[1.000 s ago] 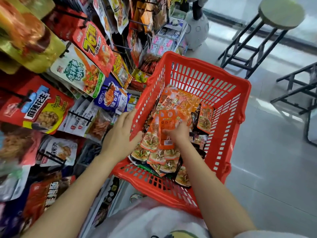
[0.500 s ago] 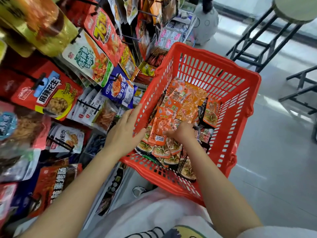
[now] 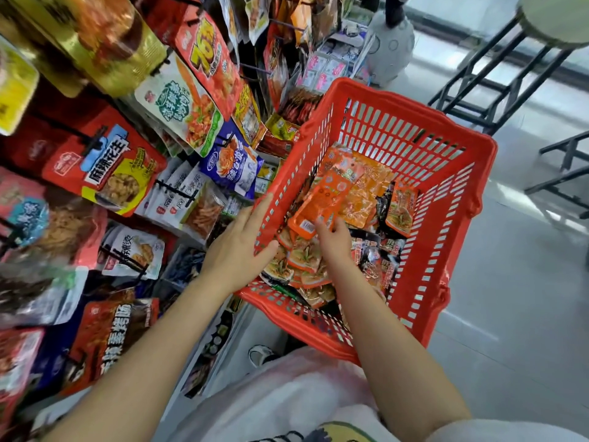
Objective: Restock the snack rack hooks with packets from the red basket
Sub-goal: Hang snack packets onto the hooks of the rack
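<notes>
Right hand (image 3: 334, 242): one second ago it held an orange packet (image 3: 322, 202) upright, near the packet's lower edge; half a second ago it pressed low onto the heap; now its fingers pinch the near end of the packet, by the white label.
Orange packet: from upright to lying slanted, its far end pointing far-right over the other packets.
Left hand (image 3: 237, 247): first curled over the left wall of the red basket (image 3: 414, 135); now flatter against that wall, fingers spread toward the far side.
View: has swung, so the rack's packets on the left look nearer.
</notes>
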